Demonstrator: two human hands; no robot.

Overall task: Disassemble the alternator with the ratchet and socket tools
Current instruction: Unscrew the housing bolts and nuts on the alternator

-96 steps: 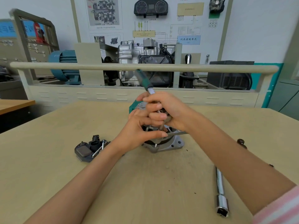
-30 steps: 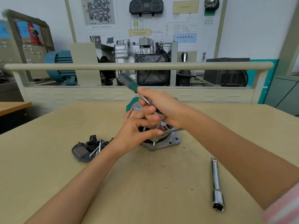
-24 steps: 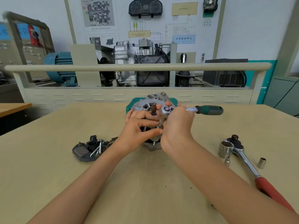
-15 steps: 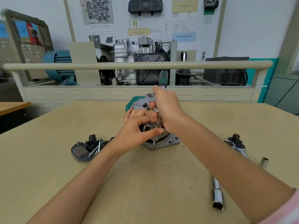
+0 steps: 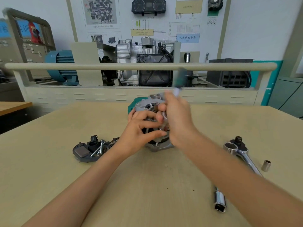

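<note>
1. the alternator (image 5: 148, 104) sits on the counter (image 5: 49, 161) in the middle, straight ahead of you, its silver housing facing up and toward you.
2. your left hand (image 5: 139, 128) is curled over the near left side of the alternator, fingers and thumb wrapped on it and gripping it.
3. your right hand (image 5: 177, 118) is closed around the ratchet (image 5: 178, 84) near its head, right over the alternator; the green handle sticks up and away from you and is blurred.
4. where the ratchet head meets the alternator is hidden behind your fingers, so i cannot tell which fastener it sits on.
5. to the left of the alternator, just beside your left wrist, lies a dark removed part (image 5: 83, 151) with loose bolts (image 5: 98, 149) lying on it.
6. to the right lies a larger ratchet wrench (image 5: 242, 153) with a socket on its head, and a small loose socket (image 5: 266, 165) stands near it.
7. an extension bar (image 5: 219, 201) lies near your right forearm, partly hidden by it.
</note>
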